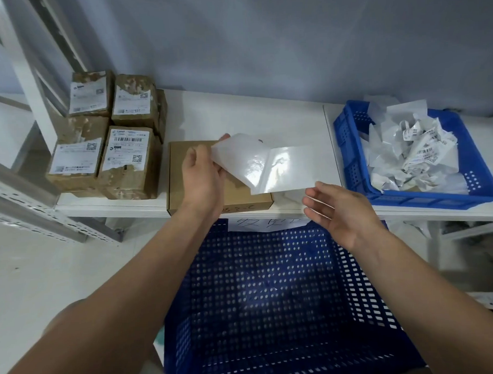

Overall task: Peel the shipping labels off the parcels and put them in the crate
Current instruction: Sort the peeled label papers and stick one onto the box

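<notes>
**Q:** Item count?

**A:** Two hands, both mine. One peeled label (281,166). One plain parcel (184,189), brown, on the desk (251,114) directly under the label. Stacked parcels (107,141) at the desk's left end: four show printed labels, and their tape is torn and wrinkled. Two blue crates: a small crate (347,144) on the desk's right end, holding a heap of crumpled labels (417,150), and a large crate (271,298) below the desk edge, in front of me.

**Q:** Label condition?

**A:** One glossy white sheet, back side facing me, creased near the middle, reflecting the light. It is lifted off the plain parcel and stretches to the right, towards the small crate.

**Q:** Hand state?

**A:** My left hand (203,174) pinches the label's left end between thumb and fingers. My right hand (341,211) is spread and relaxed, fingertips at the label's lower right edge; I cannot tell whether they touch it.
</notes>
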